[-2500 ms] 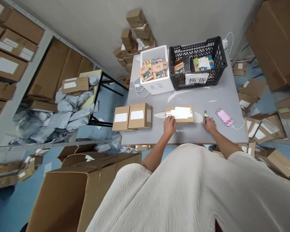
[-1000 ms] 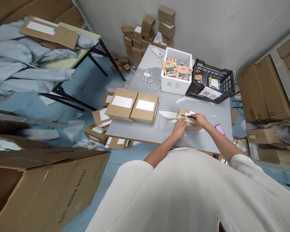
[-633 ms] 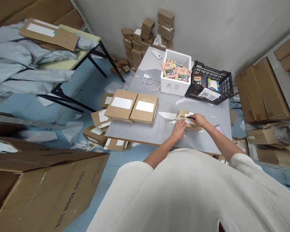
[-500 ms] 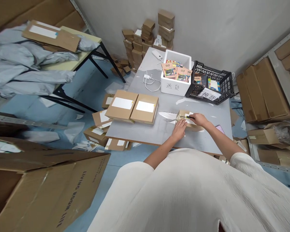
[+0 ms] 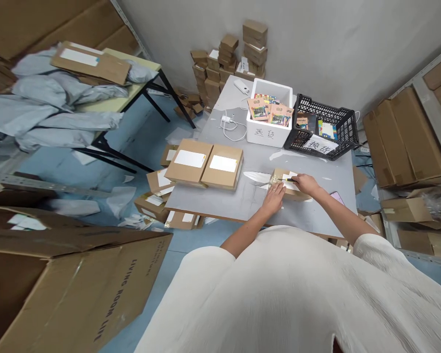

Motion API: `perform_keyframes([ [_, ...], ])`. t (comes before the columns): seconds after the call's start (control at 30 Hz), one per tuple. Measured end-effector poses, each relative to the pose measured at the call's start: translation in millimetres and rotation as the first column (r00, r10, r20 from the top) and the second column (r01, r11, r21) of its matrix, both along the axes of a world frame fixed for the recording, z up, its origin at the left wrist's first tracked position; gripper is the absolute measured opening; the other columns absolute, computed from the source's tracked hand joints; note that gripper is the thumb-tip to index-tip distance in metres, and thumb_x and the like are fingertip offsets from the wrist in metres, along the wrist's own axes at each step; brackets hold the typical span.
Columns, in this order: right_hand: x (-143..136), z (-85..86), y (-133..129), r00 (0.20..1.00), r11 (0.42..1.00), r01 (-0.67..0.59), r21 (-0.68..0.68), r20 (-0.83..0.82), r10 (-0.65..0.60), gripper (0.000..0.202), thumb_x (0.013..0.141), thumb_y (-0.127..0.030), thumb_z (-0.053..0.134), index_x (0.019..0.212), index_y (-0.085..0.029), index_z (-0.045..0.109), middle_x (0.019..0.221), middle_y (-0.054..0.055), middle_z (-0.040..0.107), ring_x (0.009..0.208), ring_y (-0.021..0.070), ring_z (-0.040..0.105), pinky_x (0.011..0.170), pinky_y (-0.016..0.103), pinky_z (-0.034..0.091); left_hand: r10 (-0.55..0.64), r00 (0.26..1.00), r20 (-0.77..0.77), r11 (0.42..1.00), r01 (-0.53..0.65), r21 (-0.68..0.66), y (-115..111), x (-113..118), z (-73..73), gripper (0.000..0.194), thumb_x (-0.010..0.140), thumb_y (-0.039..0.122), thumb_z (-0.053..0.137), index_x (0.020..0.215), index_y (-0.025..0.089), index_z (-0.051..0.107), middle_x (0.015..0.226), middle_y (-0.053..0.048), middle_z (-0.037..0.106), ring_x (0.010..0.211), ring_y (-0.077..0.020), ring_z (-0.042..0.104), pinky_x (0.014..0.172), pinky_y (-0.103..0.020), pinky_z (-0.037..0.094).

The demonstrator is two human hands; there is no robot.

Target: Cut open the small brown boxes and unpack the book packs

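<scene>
A small cardboard box [image 5: 296,195] with a white label lies near the front edge of the grey table [image 5: 220,201]. My right hand [image 5: 306,184] grips a yellow and black box cutter [image 5: 288,180] above the box top, its tip towards the taped left end. My left hand [image 5: 275,196] rests on the near left part of the box, with the fingers stretched out over it. Left of the box lies a flat whitish strip [image 5: 257,176], probably plastic or paper. Exactly where the blade meets the box is too small to tell.
Two labelled cardboard boxes [image 5: 189,162] stand at the table's left. Behind are a white foam box [image 5: 267,135] with colourful packs, a black crate [image 5: 325,149] and a white charger with cable [image 5: 227,119]. A phone [image 5: 337,197] lies at right; a large open carton [image 5: 106,294] stands lower left.
The box cutter and my right hand have shifted very slightly over the box. My left hand stays on it. The whole view has moved a little to the right.
</scene>
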State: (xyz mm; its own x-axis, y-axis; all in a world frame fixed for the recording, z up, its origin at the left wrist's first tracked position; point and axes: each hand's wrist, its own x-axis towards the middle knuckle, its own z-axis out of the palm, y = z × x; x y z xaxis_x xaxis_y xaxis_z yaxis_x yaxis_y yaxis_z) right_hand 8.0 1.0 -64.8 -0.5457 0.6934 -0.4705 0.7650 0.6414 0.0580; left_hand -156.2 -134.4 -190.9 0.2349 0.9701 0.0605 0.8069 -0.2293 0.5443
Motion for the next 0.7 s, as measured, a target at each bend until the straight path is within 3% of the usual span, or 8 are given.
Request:
perform_keyframes([
  [0.33, 13.9, 8.3, -5.5, 0.997, 1.0, 0.016, 0.024, 0.078, -0.018, 0.039, 0.116, -0.032, 0.046, 0.141, -0.021, 0.074, 0.134, 0.017, 0.076, 0.121, 0.0299, 0.072, 0.094, 0.034, 0.051, -0.005, 0.999, -0.04, 1.0, 0.004, -0.022, -1.9, -1.8, 1.0, 0.082, 0.09, 0.009, 0.056, 0.171, 0.016, 0.041, 0.182, -0.017, 0.036, 0.173, -0.0306, 0.026, 0.14, -0.055, 0.026],
  [0.7, 38.6, 18.5, -2.6, 0.992, 0.999, 0.039, -0.014, 0.117, -0.037, 0.039, 0.113, -0.024, 0.047, 0.14, -0.02, 0.075, 0.135, 0.019, 0.076, 0.121, 0.0312, 0.071, 0.093, 0.037, 0.052, 0.034, 0.996, -0.08, 0.999, -0.034, 0.001, -1.3, 1.9, -2.6, 0.068, 0.101, 0.016, 0.05, 0.169, 0.014, 0.045, 0.18, -0.018, 0.041, 0.171, -0.0324, 0.032, 0.139, -0.055, 0.031],
])
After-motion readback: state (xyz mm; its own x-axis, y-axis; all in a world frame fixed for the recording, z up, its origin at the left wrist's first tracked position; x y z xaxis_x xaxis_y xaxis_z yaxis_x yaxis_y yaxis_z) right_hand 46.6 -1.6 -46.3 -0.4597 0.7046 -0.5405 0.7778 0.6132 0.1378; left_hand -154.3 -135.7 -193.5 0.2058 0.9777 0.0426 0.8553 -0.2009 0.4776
